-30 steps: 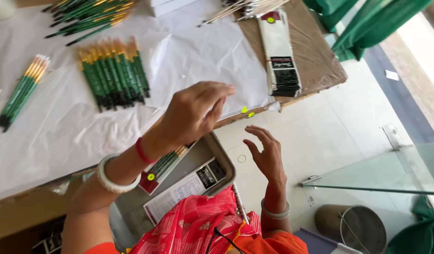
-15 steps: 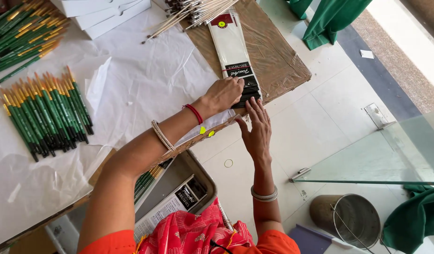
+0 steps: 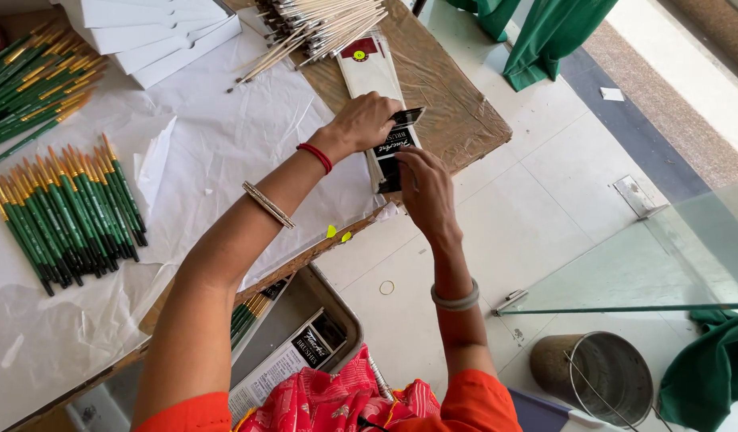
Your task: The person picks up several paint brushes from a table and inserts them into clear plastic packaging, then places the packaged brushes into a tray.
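- Nearest the viewer: a grey tray (image 3: pixel 341 308) below the table edge, holding a flat printed packet (image 3: pixel 285 364) and a few green-handled brushes (image 3: pixel 245 314); a metal bucket (image 3: pixel 597 376) stands on the floor tiles to the right.
- Right hand (image 3: pixel 425 192): fingers curled, tips pinching the near, dark end of the stack of long brush packets (image 3: pixel 377 96); it reaches in from beyond the table's near edge.
- Left hand (image 3: pixel 367 122): closed over the stack's middle from the left, fingers gripping the top packet's dark flap; the nearer hand to the stack's centre.
- Stack: long axis runs near to far, its near end just by the table edge; the brown cardboard sheet (image 3: pixel 457 104) lies bare to its right.
- Farther: loose pale-handled brushes (image 3: pixel 321 28) touch the stack's far end; white boxes (image 3: pixel 157 36) lie farther left.
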